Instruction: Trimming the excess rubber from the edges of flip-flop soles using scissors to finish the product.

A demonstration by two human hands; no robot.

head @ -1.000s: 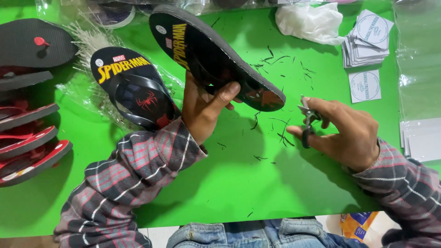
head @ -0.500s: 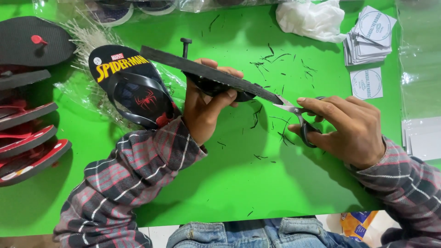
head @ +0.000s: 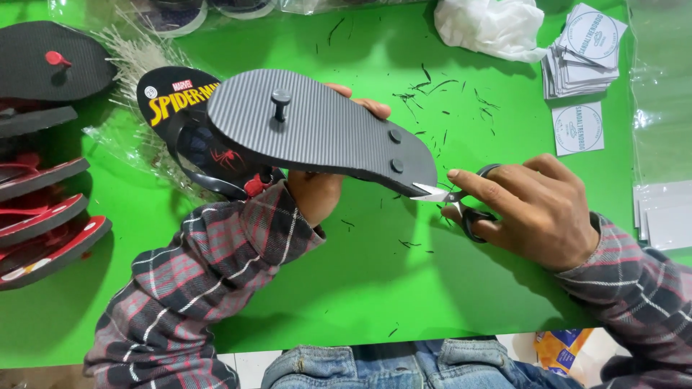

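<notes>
Green counter (head: 346, 288) carries stacked sandals (head: 43, 209) at your left, round labels (head: 580, 54) far right, black trimmings scattered. Your left hand (head: 324, 184) clamps the ribbed grey flip-flop sole (head: 317, 130), underside up, plugs showing; right hand (head: 537, 209) grips scissors (head: 454, 198) at its heel edge.

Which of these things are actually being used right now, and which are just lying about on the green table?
In use:
- black flip-flop, ribbed sole up, held in the left hand
- small scissors in the right hand, tips at the sole's edge

Lying about:
- packaged flip-flop in clear wrap
- stacked flip-flops
- round-printed paper labels
- white plastic bag
- black trimmings
</notes>
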